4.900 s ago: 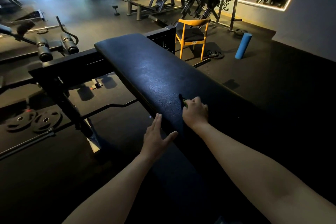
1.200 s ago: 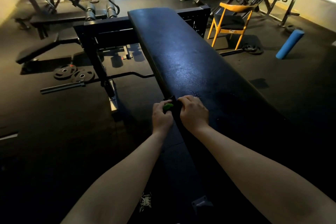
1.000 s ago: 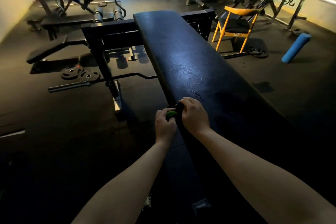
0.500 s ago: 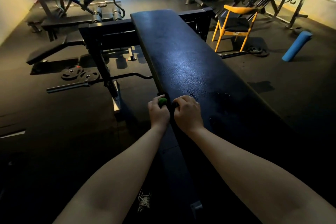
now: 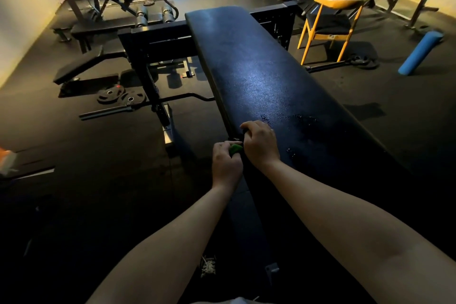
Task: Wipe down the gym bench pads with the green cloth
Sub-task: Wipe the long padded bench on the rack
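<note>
A long black bench pad (image 5: 259, 76) runs away from me, with wet patches near its middle. Only a small bit of the green cloth (image 5: 235, 148) shows, bunched at the pad's left edge between my hands. My left hand (image 5: 225, 164) is curled around the cloth just off that edge. My right hand (image 5: 260, 145) has its fingers curled on the pad's edge, gripping the cloth's dark upper part. Most of the cloth is hidden by both hands.
A black rack frame (image 5: 153, 42) and a barbell with weight plates (image 5: 121, 99) lie left of the bench. An orange chair (image 5: 330, 22) and a blue foam roller (image 5: 419, 53) stand to the right. More gym machines fill the back.
Earlier my left hand lay flat and open on the pad's side; since then it has taken hold of the cloth. Over the last second both hands shifted slightly along the left edge.
</note>
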### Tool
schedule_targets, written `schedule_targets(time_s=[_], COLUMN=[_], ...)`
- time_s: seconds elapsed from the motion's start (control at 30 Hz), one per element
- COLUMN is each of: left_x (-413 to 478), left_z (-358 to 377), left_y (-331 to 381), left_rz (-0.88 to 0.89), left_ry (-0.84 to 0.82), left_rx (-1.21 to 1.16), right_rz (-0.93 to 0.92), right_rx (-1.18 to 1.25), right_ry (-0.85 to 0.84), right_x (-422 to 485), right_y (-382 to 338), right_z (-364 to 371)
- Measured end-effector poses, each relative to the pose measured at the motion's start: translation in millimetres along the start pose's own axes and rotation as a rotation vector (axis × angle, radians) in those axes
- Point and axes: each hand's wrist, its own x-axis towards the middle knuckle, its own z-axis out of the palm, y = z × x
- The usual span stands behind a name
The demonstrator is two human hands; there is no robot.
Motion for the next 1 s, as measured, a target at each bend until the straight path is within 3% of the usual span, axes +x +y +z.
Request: schedule_targets(time_s=[0.23, 0.5, 0.7, 0.9, 1.0], left_x=[15.5, 46.1, 55.6, 68.9, 75.9], left_z=[-15.7, -16.8, -24.8, -33.4, -28.4], left_y=[8.0, 19.4, 6.4, 10.2, 9.2], left_rz=[0.242, 0.16, 0.237, 0.167, 0.091], left_ry=[-0.124, -0.221, -0.261, -0.177, -0.244], left_rx=[0.071, -0.058, -0.057, 0.009, 0.108], right_rz=[0.032, 0.154, 0.051, 0.015, -0.179], right_rx=[0.191, 0.449, 0.275, 0.054, -0.102], right_ry=[0.064, -0.07, -0.107, 0.08, -0.074], right_x=[-4.4, -3.2, 14.9, 45.2, 62.4], right_y=[-3.3, -20.4, -40.0, -35.1, -31.7], right_z=[-4.8, -13.0, -10.4, -12.0, -7.7])
